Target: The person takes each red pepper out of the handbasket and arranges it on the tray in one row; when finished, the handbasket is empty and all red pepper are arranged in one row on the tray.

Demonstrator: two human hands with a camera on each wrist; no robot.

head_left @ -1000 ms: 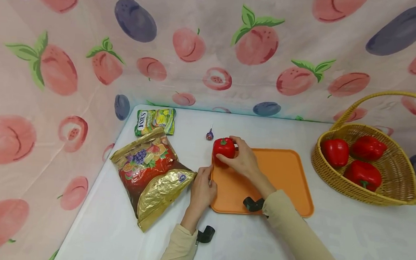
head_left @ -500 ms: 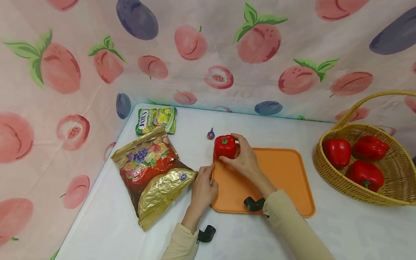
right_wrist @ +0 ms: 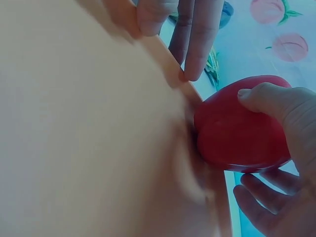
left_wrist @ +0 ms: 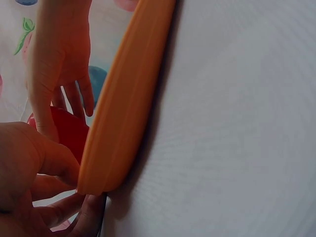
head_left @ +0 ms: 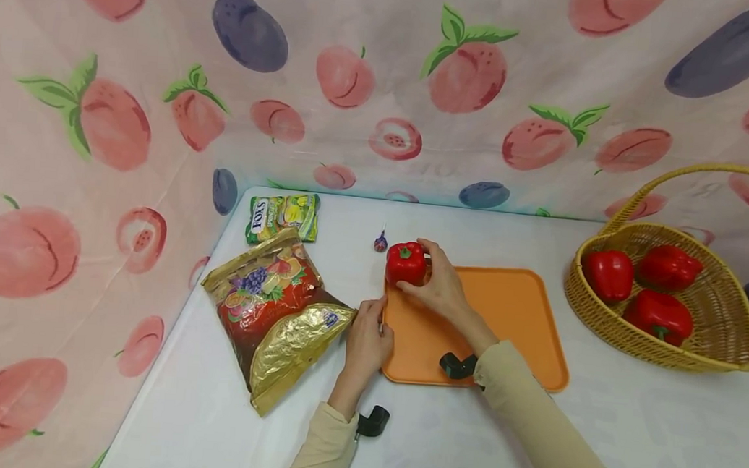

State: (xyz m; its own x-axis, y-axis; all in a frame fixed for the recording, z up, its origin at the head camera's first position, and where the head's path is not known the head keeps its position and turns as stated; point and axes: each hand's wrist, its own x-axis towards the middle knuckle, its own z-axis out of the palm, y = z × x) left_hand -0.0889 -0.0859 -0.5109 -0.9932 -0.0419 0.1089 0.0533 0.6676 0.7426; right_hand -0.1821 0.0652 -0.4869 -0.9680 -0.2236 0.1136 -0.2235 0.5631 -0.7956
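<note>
On the orange tray (head_left: 499, 322), at its far left corner, sits a red bell pepper (head_left: 405, 263) with its green stem up. My right hand (head_left: 439, 286) holds the pepper from the right, thumb on the near side and fingers on the far side. In the right wrist view the thumb presses on the pepper (right_wrist: 242, 128), which lies against the tray's rim. My left hand (head_left: 367, 339) pinches the tray's left edge. In the left wrist view the left thumb and fingers are at the tray's corner (left_wrist: 118, 108).
Left of the tray lie a red and gold snack bag (head_left: 277, 314) and a green FOX'S candy packet (head_left: 282, 218). A small lollipop (head_left: 381, 243) is behind the tray. A wicker basket (head_left: 640, 348) with three red bell peppers (head_left: 659, 315) stands at the right.
The right thumb has slid slightly right and down along the pepper's near side. The head view has shifted a little. The left hand, tray and pepper stay nearly in place.
</note>
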